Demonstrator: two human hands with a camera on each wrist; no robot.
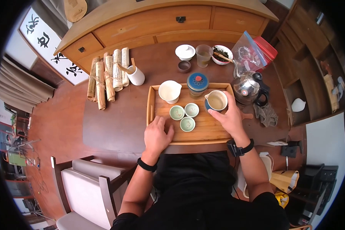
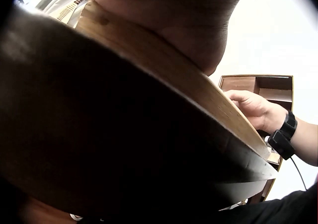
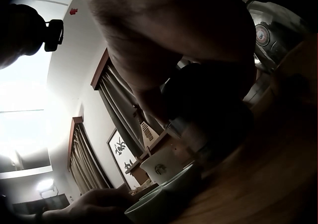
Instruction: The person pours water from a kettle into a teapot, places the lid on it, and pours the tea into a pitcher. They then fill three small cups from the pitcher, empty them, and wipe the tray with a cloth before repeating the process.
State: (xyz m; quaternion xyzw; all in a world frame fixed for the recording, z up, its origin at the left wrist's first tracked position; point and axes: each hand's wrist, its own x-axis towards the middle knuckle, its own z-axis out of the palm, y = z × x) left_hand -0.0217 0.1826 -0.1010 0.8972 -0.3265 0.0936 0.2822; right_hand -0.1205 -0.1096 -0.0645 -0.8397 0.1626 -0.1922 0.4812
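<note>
In the head view, the right hand (image 1: pixel 232 118) grips a small spouted pitcher (image 1: pixel 217 100) over the right part of the wooden tray (image 1: pixel 210 132), thumb and fingers round its sides. A blue surface shows beneath the pitcher. The left hand (image 1: pixel 157 134) rests on the tray's front left corner, fingers loosely bent and holding nothing. Three pale green cups (image 1: pixel 187 124) stand together between the hands. Behind them are a white spouted bowl (image 1: pixel 169 92) and a blue-lidded jar (image 1: pixel 197 83). The right wrist view is dark around the gripping fingers.
A steel kettle (image 1: pixel 248 89) and grey cloth (image 1: pixel 267 114) lie right of the tray. Behind it stand a lidded white bowl (image 1: pixel 185 52), a clear cup (image 1: pixel 204 56) and a bowl of leaves (image 1: pixel 222 55). Bamboo scrolls (image 1: pixel 108 76) and a white holder (image 1: pixel 136 76) are at the left.
</note>
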